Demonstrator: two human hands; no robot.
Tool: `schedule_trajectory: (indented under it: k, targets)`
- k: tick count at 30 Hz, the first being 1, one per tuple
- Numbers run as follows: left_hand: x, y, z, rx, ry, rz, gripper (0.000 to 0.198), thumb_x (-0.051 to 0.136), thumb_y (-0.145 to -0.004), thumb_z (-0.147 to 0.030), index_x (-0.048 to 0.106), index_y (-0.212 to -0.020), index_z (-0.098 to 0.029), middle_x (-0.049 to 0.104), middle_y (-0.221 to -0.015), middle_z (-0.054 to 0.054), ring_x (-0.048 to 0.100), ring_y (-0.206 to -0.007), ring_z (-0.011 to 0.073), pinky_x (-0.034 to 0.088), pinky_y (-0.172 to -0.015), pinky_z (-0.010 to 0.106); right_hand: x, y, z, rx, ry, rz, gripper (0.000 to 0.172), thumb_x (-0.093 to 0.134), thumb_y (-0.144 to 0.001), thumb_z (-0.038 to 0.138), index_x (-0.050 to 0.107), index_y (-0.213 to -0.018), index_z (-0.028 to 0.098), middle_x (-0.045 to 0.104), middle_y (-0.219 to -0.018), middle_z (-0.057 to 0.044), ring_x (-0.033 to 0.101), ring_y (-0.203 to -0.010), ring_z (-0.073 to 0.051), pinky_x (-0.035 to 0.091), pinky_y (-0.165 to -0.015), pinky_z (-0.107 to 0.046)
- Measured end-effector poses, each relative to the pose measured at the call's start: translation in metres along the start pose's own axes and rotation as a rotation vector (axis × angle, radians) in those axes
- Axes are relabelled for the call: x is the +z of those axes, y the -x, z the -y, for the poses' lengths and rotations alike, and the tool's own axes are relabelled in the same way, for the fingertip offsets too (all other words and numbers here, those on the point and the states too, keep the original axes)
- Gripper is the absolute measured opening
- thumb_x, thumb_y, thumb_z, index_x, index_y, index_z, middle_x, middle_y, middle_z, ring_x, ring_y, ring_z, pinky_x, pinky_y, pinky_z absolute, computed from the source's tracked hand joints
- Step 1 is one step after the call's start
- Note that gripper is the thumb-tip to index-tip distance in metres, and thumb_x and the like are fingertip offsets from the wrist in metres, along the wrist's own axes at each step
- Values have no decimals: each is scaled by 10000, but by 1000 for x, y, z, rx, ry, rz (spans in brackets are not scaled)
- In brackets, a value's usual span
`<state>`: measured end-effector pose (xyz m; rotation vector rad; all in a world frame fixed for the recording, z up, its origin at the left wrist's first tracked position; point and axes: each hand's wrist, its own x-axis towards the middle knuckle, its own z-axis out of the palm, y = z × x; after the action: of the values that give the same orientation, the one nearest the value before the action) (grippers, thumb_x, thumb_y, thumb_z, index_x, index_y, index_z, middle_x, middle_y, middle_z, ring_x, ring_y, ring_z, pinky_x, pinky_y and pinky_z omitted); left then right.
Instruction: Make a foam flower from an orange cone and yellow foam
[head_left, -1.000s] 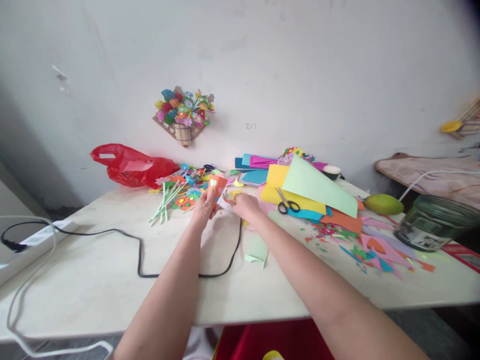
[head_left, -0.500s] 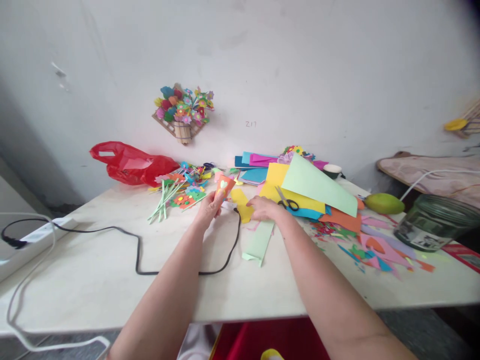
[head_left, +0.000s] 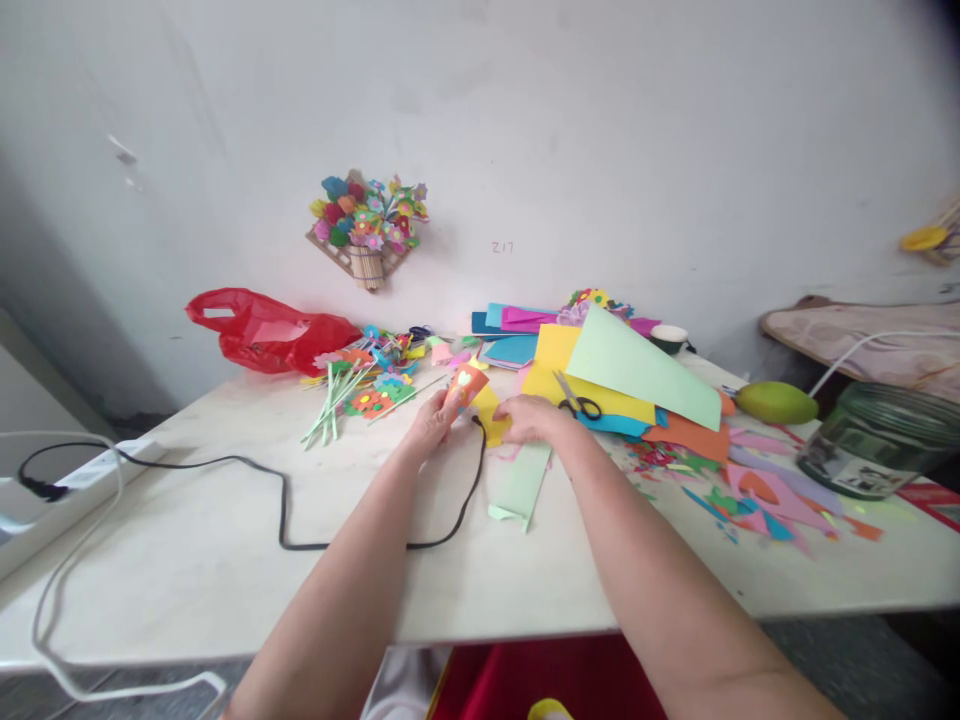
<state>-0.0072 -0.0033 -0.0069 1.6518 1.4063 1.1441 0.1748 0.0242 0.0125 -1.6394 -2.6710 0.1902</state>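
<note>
My left hand [head_left: 430, 424] is closed around an orange piece of craft sheet [head_left: 468, 386] with a small whitish heart shape on it. The piece tilts up to the right, and its lower part is hidden by my fingers. My right hand [head_left: 531, 417] rests palm down with curled fingers over a yellow sheet piece [head_left: 491, 415]; whether the fingertips pinch anything is hidden. Below that hand lies a pale green strip [head_left: 520, 488] with a folded end. A black cord [head_left: 471, 495] ends between my hands. Black-handled scissors [head_left: 579, 402] lie just right of my right hand.
Stacked coloured sheets [head_left: 637, 375] and scraps [head_left: 772, 500] spread to the right, near a glass jar [head_left: 877, 450] and a green fruit [head_left: 776, 402]. Left are green stems [head_left: 330, 410], cut flowers [head_left: 373, 404], a red bag [head_left: 274, 335] and a power strip [head_left: 86, 485].
My left hand has shifted slightly right with the orange piece, closer to the yellow piece. My right hand stays nearly in place. The whole view has moved a little.
</note>
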Motion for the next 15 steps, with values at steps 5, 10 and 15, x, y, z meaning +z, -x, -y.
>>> schedule_trajectory:
  k: [5, 10, 15]
  targets:
    - [0, -4, 4, -9, -45, -8, 530, 392, -782, -648, 563, -865, -153, 387, -520, -47, 356, -343, 66, 242, -365, 210, -2, 2, 2, -28, 41, 15, 470, 638, -651, 269, 636, -1118, 323, 630, -1157, -17, 585, -1034, -249, 440, -819, -292]
    - [-2, -7, 8, -9, -58, -8, 566, 384, -780, -655, 593, -899, -143, 390, -525, -44, 357, -346, 67, 257, -366, 212, -3, 5, 11, -9, 84, -26, 379, 595, -686, 159, 688, -1027, 298, 670, -1071, -30, 617, -970, -238, 444, -784, -277]
    - [-2, -9, 9, -22, 1, -25, 538, 440, -767, -634, 601, -887, -136, 467, -527, -28, 342, -343, 59, 241, -354, 207, -4, 4, 11, -2, 117, -38, 311, 571, -721, 153, 710, -976, 264, 685, -1031, -49, 627, -949, -234, 444, -779, -274]
